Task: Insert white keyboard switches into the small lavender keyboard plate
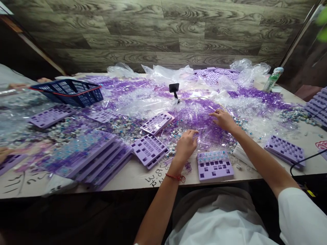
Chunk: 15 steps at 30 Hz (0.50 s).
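Note:
Both of my hands reach over a heap of clear purple plastic parts. Its fingers bent and partly apart, my left hand is at the near edge of the heap; whether it holds a small part cannot be made out. Farther right, my right hand has its fingertips close together over the purple parts, and anything between them is too small to see. In front of me lies a purple keyboard-like plate, its upper rows filled with clear and blue pieces. Another plate pair rests left of my left hand.
Stacked purple plates stand at the left, behind them a dark blue basket. A black stand is mid-table. A bottle and more plates are right. Another person's hand shows far left.

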Tool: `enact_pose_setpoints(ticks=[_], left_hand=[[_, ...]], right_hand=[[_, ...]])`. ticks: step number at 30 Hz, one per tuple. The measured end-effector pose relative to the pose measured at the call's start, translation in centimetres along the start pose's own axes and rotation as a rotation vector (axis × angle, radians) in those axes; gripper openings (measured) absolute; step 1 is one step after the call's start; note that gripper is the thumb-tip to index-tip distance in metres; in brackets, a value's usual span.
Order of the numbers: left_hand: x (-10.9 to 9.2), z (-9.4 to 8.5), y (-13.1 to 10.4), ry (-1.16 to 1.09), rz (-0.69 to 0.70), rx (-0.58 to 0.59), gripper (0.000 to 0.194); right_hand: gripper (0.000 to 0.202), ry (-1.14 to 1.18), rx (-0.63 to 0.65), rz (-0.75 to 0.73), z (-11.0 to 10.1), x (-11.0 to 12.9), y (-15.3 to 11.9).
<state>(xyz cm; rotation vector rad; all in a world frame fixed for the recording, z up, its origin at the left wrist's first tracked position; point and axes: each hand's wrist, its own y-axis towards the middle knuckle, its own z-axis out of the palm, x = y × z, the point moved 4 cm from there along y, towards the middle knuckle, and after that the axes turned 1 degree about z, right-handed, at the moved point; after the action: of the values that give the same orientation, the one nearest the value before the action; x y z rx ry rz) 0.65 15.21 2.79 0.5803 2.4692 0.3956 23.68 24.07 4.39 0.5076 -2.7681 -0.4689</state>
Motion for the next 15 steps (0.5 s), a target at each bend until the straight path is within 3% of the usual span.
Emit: enact_pose_setpoints(ticks=[10, 15], left_hand=[[-0.29, -0.14, -0.04, -0.008, -0.020, 0.019, 0.024], [-0.27, -0.08, -0.03, -0.001, -0.013, 0.016, 0.024]], right_hand=[[0.024, 0.208, -0.065, 0.101, -0.08, -0.70, 0.38], [0.021, 0.395, -0.013, 0.167, -0.53, -0.82, 0.09]])
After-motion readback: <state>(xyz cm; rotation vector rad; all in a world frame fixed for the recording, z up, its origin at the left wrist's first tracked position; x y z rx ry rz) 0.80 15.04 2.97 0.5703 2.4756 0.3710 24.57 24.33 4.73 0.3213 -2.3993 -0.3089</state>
